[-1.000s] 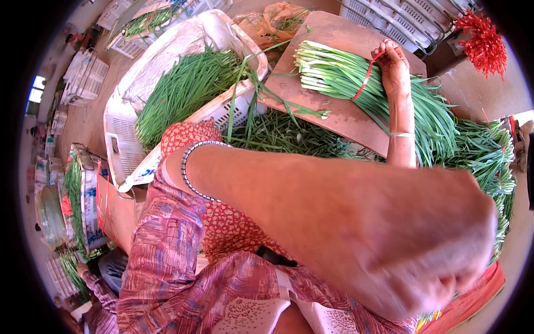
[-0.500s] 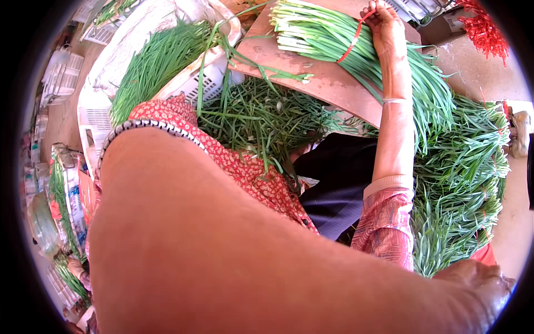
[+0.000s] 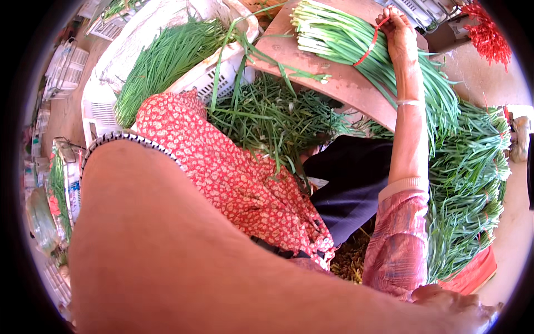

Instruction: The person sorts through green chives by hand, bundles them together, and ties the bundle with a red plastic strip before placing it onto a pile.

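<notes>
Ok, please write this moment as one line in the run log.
right hand: holding red tie across green bundle on board | left hand: lower right, grip unclear | white crate: green stalks inside

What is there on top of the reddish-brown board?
A bundle of green stalks, crossed by a red tie in the right hand, and some loose leaves. The board under the bundle is covered from view.

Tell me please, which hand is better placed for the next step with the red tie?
Probably the right hand: it pinches the red tie on the green bundle. The left hand is at the picture's lower right, away from the bundle, its forearm stretched across the picture.
</notes>
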Action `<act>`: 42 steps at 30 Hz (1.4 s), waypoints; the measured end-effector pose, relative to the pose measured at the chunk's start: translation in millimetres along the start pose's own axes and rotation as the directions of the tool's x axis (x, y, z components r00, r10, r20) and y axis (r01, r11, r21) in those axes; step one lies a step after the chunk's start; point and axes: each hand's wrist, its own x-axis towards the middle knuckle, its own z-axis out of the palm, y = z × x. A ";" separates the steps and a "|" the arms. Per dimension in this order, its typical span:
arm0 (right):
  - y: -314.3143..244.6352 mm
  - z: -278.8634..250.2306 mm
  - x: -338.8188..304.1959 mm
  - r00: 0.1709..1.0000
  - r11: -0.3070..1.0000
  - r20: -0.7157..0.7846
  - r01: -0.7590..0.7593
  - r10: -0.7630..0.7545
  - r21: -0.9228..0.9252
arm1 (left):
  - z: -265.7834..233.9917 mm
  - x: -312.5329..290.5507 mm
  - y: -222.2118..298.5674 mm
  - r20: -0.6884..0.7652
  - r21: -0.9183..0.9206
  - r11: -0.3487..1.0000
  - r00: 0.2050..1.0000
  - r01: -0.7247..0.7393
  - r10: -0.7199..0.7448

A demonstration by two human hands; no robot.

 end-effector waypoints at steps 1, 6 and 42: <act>3.4 4.4 -4.5 0.995 1.000 -0.096 -0.007 0.004 -0.028 | 0.8 -1.2 2.9 0.000 0.004 1.000 1.000 -0.002 0.002; 3.8 33.8 -27.4 0.994 0.995 -0.059 0.087 -0.090 -0.044 | 9.4 -11.8 13.4 -0.027 0.009 1.000 0.999 0.026 -0.026; -6.1 59.2 -38.1 0.993 1.000 -0.118 0.010 -0.007 0.025 | -52.9 -215.4 -201.2 -0.521 0.354 0.308 0.459 0.883 -0.720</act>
